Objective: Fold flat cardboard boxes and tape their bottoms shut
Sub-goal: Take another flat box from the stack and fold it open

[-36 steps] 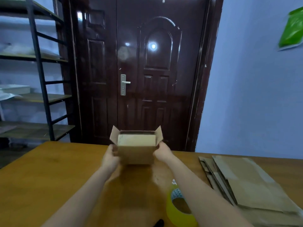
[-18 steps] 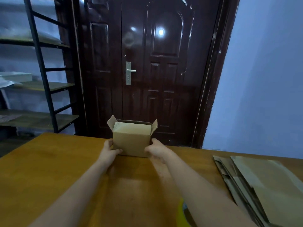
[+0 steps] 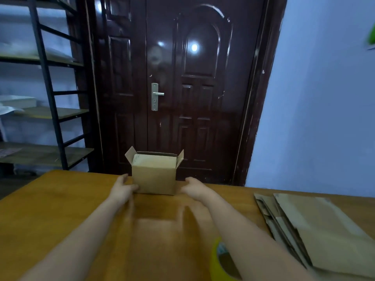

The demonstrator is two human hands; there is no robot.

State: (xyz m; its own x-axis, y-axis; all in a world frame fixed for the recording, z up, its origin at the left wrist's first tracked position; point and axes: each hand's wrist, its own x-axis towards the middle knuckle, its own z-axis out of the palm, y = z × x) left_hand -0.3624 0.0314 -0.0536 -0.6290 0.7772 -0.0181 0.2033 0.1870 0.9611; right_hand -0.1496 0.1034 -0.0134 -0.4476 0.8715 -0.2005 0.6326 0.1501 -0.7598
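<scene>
A small brown cardboard box (image 3: 154, 178), already folded into shape, stands upright on the brown wooden counter (image 3: 60, 209) near the far edge, its top flaps splayed outward and its long axis running left to right across the person's view. Everything can be placed from that box. The left hand (image 3: 122, 188) sits at the box's lower left corner, its thumb touching or all but touching the near face, with the fingers (image 3: 123, 177) loose and straight alongside the left wall rather than curled round anything. The right hand (image 3: 194, 189) lies just to the right of the box, a narrow gap showing between it and the right wall, the fingers relaxed and gripping nothing; motion blur makes finer detail hard to read. So the box sits straight ahead, between the two hands, with the left hand the closer of the two. A stack of flat brown cardboard sheets (image 3: 324, 230) lies to the right of the box and nearer the person, and a roll of yellow packing tape (image 3: 218, 262) stands nearer still, under the right forearm. The box looks set aside as done, so the next reach probably goes rightward to the flat stack, which favours the right hand.
</scene>
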